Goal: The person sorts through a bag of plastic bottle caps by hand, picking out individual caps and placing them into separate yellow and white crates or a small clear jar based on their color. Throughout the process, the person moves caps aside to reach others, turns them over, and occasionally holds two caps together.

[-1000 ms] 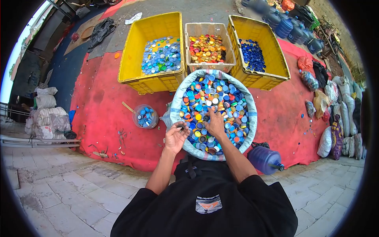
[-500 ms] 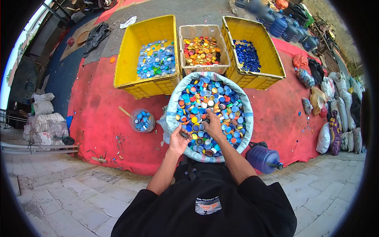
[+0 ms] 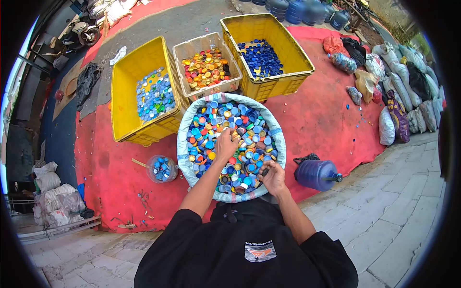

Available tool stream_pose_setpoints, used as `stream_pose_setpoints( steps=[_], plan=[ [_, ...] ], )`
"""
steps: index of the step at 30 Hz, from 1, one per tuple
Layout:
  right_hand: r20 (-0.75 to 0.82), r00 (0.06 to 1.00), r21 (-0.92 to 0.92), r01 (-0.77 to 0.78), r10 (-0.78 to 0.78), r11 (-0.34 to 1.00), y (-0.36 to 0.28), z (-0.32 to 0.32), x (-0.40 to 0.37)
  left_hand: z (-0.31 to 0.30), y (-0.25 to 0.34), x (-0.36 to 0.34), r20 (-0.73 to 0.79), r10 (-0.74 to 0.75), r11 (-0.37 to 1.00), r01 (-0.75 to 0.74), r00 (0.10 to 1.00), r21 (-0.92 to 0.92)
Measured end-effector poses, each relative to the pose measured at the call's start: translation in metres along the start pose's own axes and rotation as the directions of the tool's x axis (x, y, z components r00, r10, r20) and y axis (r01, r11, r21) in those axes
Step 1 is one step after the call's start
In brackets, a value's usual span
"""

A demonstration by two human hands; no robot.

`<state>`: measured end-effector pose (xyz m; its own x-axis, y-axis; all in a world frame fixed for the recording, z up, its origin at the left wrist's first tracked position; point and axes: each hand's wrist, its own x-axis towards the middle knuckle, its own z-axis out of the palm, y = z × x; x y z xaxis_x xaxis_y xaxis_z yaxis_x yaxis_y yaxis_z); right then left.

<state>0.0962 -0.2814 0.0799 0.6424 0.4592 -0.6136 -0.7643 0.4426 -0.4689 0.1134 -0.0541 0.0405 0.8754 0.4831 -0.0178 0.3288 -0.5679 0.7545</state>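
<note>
A round, pale blue-green sack with a rolled rim (image 3: 280, 144) stands against my body, full of mixed-colour bottle caps (image 3: 247, 144). My left hand (image 3: 224, 145) reaches over the middle of the heap, fingers bent down among the caps; what they pinch is hidden. Near the sack's right side my right hand (image 3: 274, 177) is turned partly palm up. Its fingers curl round a dark bottle cap (image 3: 264, 172), perhaps more than one.
Beyond the sack stand a yellow crate (image 3: 120, 96) with light-blue caps, a whitish crate (image 3: 180, 72) with red, orange and yellow caps, and another yellow crate (image 3: 288, 57) with dark-blue caps. A clear tub (image 3: 168, 176) is at left, a water jug (image 3: 314, 175) at right.
My view has turned to the right. My left hand has moved from the sack's near left edge to over the middle caps; my right hand has drawn back to the near right side.
</note>
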Motion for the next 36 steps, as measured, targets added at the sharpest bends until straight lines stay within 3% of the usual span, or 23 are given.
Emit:
stream_pose_setpoints(
  steps=[4,8,9,13,16,18,19,21,22,23,24,25,28,30,32,34,36],
  plan=[
    [-0.036,0.999,0.004,0.04,-0.04,0.999,-0.005,-0.004,-0.02,0.013,0.008,0.023,0.099,0.03,0.988,-0.045,0.995,0.146],
    [-0.069,0.996,0.026,0.065,-0.063,0.998,-0.011,-0.015,-0.026,0.017,0.02,0.034,0.217,-0.095,0.955,0.027,0.971,0.296],
    [-0.068,0.996,0.031,0.066,-0.064,0.997,-0.012,-0.018,-0.025,0.019,0.018,0.034,0.189,-0.056,0.954,-0.003,0.98,0.298],
    [-0.098,0.993,0.07,0.071,-0.064,0.995,-0.017,-0.02,-0.019,0.022,0.013,0.039,0.221,-0.07,0.974,0.018,0.973,0.228],
    [-0.072,0.993,-0.078,0.088,-0.094,0.993,-0.016,-0.016,-0.013,0.011,0.015,0.041,0.161,-0.098,0.988,0.076,0.982,0.136],
    [-0.085,0.994,-0.254,0.05,-0.074,0.966,-0.012,-0.007,-0.009,0.001,0.006,0.037,0.12,-0.146,0.98,0.16,0.982,-0.119],
    [-0.089,0.994,-0.364,0.023,-0.06,0.931,-0.009,-0.001,-0.005,-0.006,0.003,0.033,0.102,-0.177,0.971,0.191,0.979,-0.141],
    [-0.065,0.997,-0.532,-0.002,-0.038,0.847,0.0,0.011,0.001,-0.023,-0.002,0.023,0.201,-0.281,0.815,0.344,0.938,-0.467],
    [0.012,0.996,-0.663,0.073,-0.087,0.745,0.007,0.016,0.006,-0.036,0.0,0.018,0.257,-0.31,0.688,0.402,0.916,-0.604],
    [0.099,0.987,-0.767,0.155,-0.124,0.622,0.016,0.018,0.014,-0.05,0.002,0.011,0.259,-0.36,0.678,0.442,0.896,-0.587],
    [0.189,0.971,-0.844,0.236,-0.146,0.481,0.026,0.02,0.02,-0.063,-0.002,0.003,0.381,-0.373,0.478,0.527,0.846,-0.703],
    [0.252,0.957,-0.868,0.289,-0.143,0.405,0.034,0.022,0.027,-0.072,-0.004,-0.006,0.381,-0.368,0.362,0.508,0.848,-0.782],
    [0.41,0.911,-0.912,0.41,-0.037,0.005,0.043,0.043,0.031,-0.093,-0.018,-0.041,0.435,-0.335,0.011,0.465,0.836,-0.885],
    [0.407,0.911,-0.902,0.411,0.058,-0.131,0.052,0.049,0.035,-0.104,-0.024,-0.066,0.453,-0.268,-0.172,0.421,0.85,-0.891],
    [0.469,0.881,-0.842,0.468,0.066,-0.27,0.068,0.047,0.039,-0.106,-0.037,-0.09,0.468,-0.345,-0.221,0.414,0.814,-0.883],
    [0.424,0.9,-0.839,0.431,0.097,-0.331,0.068,0.062,0.029,-0.111,-0.032,-0.106,0.448,-0.365,-0.201,0.401,0.816,-0.894],
    [0.437,0.891,-0.809,0.449,0.123,-0.378,0.072,0.066,0.027,-0.106,-0.044,-0.119,0.471,-0.398,-0.279,0.385,0.788,-0.88]
  ],
)
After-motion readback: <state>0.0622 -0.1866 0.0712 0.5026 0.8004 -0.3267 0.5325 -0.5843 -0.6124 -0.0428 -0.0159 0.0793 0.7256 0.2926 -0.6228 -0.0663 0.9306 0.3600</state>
